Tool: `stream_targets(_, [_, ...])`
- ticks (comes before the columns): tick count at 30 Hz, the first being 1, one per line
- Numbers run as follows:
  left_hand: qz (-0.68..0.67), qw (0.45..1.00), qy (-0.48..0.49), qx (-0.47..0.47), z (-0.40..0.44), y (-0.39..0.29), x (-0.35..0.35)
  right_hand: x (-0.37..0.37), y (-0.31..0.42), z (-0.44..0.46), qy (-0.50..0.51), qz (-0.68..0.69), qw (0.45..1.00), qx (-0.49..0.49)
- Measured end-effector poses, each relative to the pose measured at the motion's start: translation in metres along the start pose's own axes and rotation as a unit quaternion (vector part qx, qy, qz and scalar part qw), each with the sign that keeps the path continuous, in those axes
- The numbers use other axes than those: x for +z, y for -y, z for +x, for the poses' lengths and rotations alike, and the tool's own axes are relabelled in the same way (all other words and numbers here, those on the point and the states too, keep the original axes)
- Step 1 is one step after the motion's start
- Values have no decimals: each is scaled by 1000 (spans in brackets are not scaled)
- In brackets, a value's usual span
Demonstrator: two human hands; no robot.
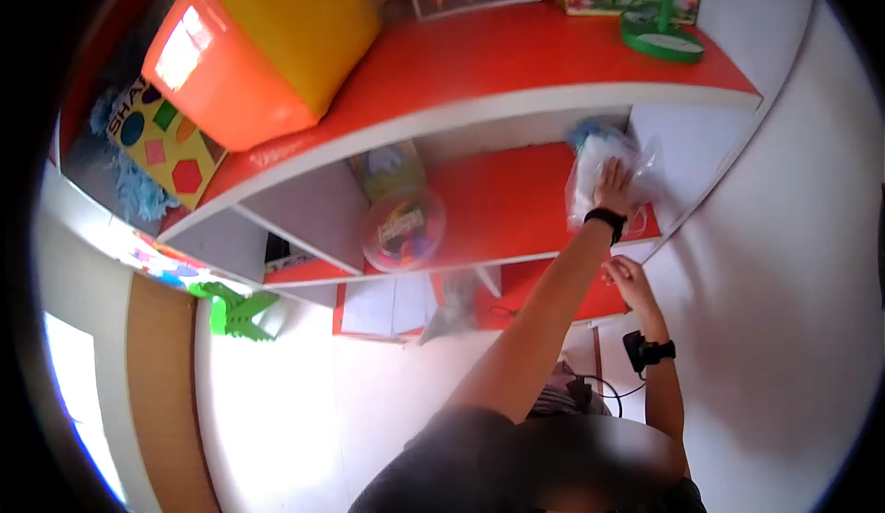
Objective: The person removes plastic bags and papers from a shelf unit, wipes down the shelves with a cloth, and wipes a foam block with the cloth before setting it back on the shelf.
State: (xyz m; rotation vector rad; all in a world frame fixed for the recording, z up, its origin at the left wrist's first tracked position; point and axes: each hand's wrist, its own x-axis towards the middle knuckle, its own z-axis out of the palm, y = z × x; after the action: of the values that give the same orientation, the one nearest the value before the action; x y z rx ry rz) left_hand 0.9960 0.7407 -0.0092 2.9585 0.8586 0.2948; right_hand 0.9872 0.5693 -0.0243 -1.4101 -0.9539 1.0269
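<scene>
My left hand (613,187) lies on a clear plastic bag (586,174) with white contents, at the right end of the red middle shelf (502,201). Its fingers are spread over the bag rather than wrapped round it. Lower down, near the shelf's front edge, my right hand (631,284) is raised with loosely bent fingers, and no object shows in it. To the left on the same shelf stands a round clear tub (403,229) with colourful contents, in front of a picture box (389,170).
A yellow and orange block (277,47), a shapes board (166,144) and a green stand (661,37) are on the top shelf. Below are white papers (387,304) and a greyish bag (454,306). A white wall (784,264) borders the right side.
</scene>
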Motion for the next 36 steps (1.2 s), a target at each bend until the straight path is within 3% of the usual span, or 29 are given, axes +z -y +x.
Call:
stream_targets(4, [-167,984,-6,55,-18,8,-38,-6,-1,-10,-58,-12,998,-20])
stream_targets(7, [-285,942,-138,106,-53,21,-66,-6,-8,-7,-42,-23,999,-18])
stream_targets(10, [-287,921,-217,152,-124,43,-108,15,-9,2,-6,-28,999,-39])
stream_targets(12, [-238,923,-279,115,-180,68,-113,46,0,9,9,-44,997,-65])
stream_targets(14, [-208,924,-317,-50,-243,91,-110,84,26,14,71,-83,990,-89])
stream_targets(16, [-207,820,-497,-194,-284,117,-94,127,34,25,106,-55,989,-89])
stream_targets(18, [-307,691,-535,-377,-299,143,-111,171,39,40,85,-30,994,-66])
stream_targets(21, [-415,643,-499,-406,-321,206,-91,229,53,76,77,-46,996,-12])
stream_targets(23, [-576,603,-386,-394,-327,224,-101,250,76,97,139,-163,974,73])
stream_targets(24, [-649,573,-319,-384,-327,226,-102,255,70,100,120,-125,984,41])
stream_targets(27, [-650,609,-297,-343,-322,226,-101,255,52,106,46,-32,997,-52])
stream_targets(28, [-616,653,-272,-347,-317,230,-94,249,53,99,14,-13,997,-76])
stream_targets(31, [-718,597,-238,-269,-283,198,-104,219,7,121,-61,-1,991,-122])
stream_targets(32, [-721,590,-227,-282,-276,229,-52,207,2,128,-73,-13,992,-100])
stream_targets(33, [-695,605,-203,-331,-255,212,-75,195,-3,136,-85,-23,993,-78])
stream_targets(35, [-708,598,-195,-321,-220,213,-76,173,25,142,-83,-64,994,32])
stream_targets(36, [-747,574,-208,-264,-211,241,-32,169,30,148,-79,-12,997,26])
